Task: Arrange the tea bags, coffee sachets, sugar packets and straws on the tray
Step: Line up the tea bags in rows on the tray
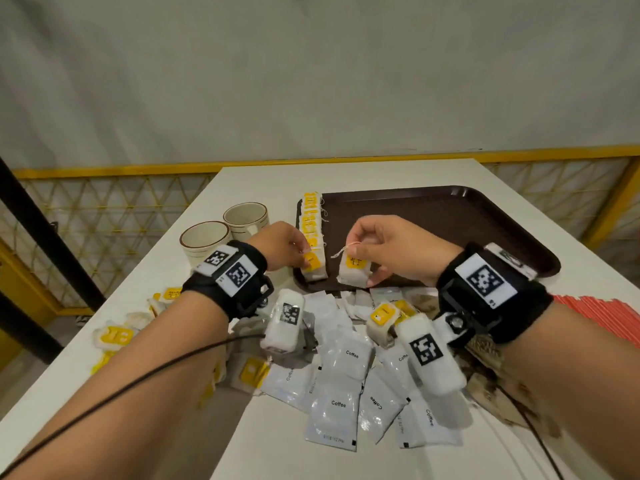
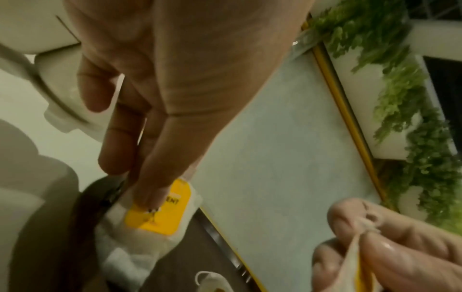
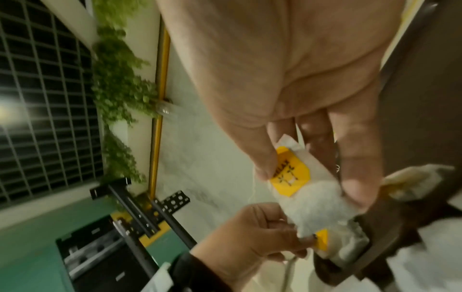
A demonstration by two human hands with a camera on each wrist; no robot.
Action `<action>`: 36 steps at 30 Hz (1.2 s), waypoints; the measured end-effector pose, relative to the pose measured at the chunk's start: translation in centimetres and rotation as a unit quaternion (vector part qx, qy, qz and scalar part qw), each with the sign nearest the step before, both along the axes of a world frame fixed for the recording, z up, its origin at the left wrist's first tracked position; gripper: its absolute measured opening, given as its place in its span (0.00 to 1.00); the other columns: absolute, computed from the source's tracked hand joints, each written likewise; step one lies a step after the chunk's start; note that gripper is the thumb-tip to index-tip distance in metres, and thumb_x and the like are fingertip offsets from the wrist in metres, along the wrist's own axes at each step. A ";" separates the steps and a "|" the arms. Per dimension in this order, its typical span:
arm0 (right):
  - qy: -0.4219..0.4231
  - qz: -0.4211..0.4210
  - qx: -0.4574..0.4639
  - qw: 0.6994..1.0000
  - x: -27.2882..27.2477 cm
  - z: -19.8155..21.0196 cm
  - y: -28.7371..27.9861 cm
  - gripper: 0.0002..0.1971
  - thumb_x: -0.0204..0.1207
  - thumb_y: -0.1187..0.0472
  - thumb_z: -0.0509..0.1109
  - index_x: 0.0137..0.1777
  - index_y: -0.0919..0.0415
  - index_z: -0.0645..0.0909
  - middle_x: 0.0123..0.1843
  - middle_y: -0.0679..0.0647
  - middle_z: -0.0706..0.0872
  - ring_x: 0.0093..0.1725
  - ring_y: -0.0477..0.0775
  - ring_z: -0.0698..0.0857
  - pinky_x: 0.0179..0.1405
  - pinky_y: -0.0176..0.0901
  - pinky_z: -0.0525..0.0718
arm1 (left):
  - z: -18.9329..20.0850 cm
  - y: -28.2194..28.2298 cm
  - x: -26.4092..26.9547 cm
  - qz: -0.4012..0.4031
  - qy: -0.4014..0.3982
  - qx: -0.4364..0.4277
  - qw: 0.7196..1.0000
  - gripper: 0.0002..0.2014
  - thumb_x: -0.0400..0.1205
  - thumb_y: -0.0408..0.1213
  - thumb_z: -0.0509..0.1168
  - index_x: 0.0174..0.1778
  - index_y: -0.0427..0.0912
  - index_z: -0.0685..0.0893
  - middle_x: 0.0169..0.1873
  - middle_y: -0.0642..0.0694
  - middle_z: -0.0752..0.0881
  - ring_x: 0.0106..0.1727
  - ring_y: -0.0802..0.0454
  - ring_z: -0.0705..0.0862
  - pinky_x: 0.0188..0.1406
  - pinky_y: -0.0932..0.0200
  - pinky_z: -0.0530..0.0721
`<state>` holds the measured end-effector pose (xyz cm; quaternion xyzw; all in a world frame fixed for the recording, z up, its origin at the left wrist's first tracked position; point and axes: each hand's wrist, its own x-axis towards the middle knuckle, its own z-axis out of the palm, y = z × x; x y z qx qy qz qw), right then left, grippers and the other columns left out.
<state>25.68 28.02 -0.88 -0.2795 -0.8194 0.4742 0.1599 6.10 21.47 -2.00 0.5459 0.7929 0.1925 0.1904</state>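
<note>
Fingers of the right hand (image 1: 388,244) pinch a white tea bag (image 1: 354,270) by its yellow tag, upright over the brown tray (image 1: 450,216) near edge. Beside it, the left hand (image 1: 280,245) pinches the nearest bag of the tea bag row (image 1: 311,233) along the tray's left side.

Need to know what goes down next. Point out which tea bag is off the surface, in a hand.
The tea bag pinched by the right hand beside the row; the others lie on the tray or table.
</note>
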 end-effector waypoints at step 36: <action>-0.269 0.124 0.256 0.920 -6.2 -0.3 1.5 0.10 0.74 0.67 0.72 0.51 0.56 0.89 0.50 0.50 0.89 0.44 0.46 0.85 0.43 0.34 0.80 | -1.1 1.4 -1.9 0.049 -0.074 0.047 0.995 0.06 0.70 0.32 0.77 0.36 0.43 0.86 0.34 0.47 0.87 0.35 0.55 0.84 0.39 0.67 0.81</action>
